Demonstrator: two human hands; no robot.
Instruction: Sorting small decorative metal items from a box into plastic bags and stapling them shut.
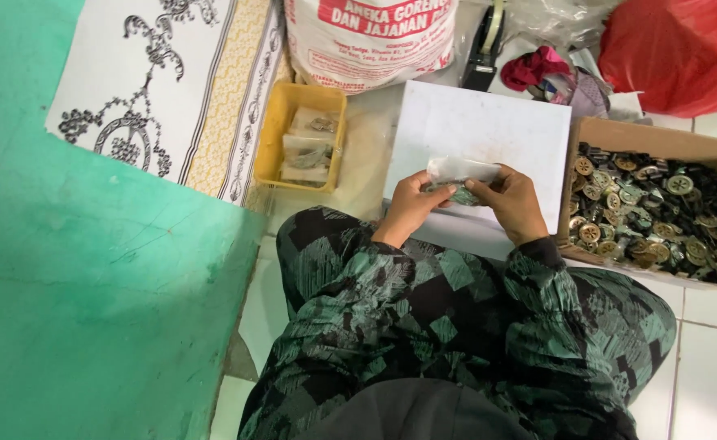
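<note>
A small clear plastic bag [459,171] holding dark buttons is pinched between both my hands above a white board [489,130]. My left hand [411,204] grips the bag's left side, and my right hand [511,200] grips its right side. The bag's lower part is hidden behind my fingers. To the right, a cardboard box [660,138] is filled with several round metal and dark buttons [644,216].
A yellow plastic tray [281,122] with filled small bags sits at the left. Behind it stands a large white sack [370,37]. A tape dispenser [485,45], a red plastic bag [676,53] and a green wall [65,269] surround the spot.
</note>
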